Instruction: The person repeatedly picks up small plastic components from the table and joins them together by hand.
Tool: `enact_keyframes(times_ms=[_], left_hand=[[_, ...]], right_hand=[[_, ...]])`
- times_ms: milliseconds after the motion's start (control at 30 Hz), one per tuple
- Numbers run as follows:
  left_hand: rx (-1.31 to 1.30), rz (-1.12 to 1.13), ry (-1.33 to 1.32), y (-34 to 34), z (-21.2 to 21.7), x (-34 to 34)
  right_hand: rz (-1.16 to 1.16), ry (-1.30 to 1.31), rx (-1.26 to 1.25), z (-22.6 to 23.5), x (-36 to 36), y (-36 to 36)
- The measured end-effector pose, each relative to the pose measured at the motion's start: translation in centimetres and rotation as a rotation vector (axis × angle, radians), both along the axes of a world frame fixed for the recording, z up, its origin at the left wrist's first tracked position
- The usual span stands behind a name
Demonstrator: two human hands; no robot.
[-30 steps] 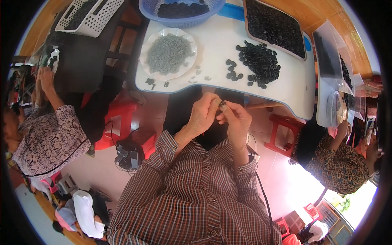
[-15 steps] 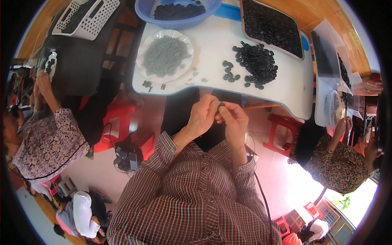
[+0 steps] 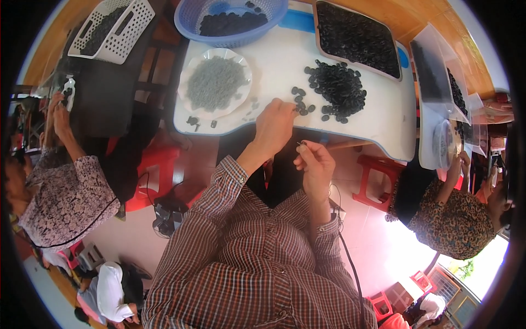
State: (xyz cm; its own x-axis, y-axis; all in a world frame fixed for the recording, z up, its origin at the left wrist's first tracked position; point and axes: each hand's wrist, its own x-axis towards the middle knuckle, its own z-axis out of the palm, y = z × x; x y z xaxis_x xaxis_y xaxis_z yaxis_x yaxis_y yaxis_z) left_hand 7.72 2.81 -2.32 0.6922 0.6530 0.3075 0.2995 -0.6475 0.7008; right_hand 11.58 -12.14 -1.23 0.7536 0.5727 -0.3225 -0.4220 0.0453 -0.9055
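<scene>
My left hand (image 3: 275,125) reaches over the table's front edge, its fingers bent and drawn together. Its fingertips are at a few small black oval pieces (image 3: 301,105) lying apart from the pile, and appear closed on one of them; the back of the hand hides part of the grip. My right hand (image 3: 316,164) is held below the table edge, thumb and finger pinched on something tiny, thin and dark that I cannot make out. A larger pile of black oval pieces (image 3: 339,90) lies on the white table (image 3: 263,71) just beyond, to the right.
A white plate (image 3: 185,98) heaped with grey bits stands at left, with small dark scraps (image 3: 193,121) in front. Behind are a blue basket (image 3: 230,39) and a tray (image 3: 356,41) of black pieces. People sit on both sides; red stools (image 3: 378,175) stand near the table.
My hands were together around a small dark piece. They have parted: the left has moved forward to the loose pieces on the table, while the right stays below the edge, slightly lower.
</scene>
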Motion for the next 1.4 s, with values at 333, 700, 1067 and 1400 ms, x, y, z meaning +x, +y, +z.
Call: enact_keyframes(times_ms=[333, 700, 1067, 1400], left_hand=[[0.159, -0.06, 0.212, 0.6, -0.9, 2.0], [0.145, -0.152, 0.103, 0.6, -1.1, 1.3], [-1.228, -0.228, -0.478, -0.9, 0.4, -2.3], [-1.505, -0.211, -0.554, -1.8, 1.7, -4.8]], right_hand=[[-0.032, -0.005, -0.006, -0.3, 0.2, 0.0], [-0.021, -0.002, 0.009, -0.3, 0.2, 0.2], [-0.097, 0.009, 0.009, 1.1, 0.3, 0.1], [-0.096, 0.035, 0.079, 2.1, -0.3, 0.0]])
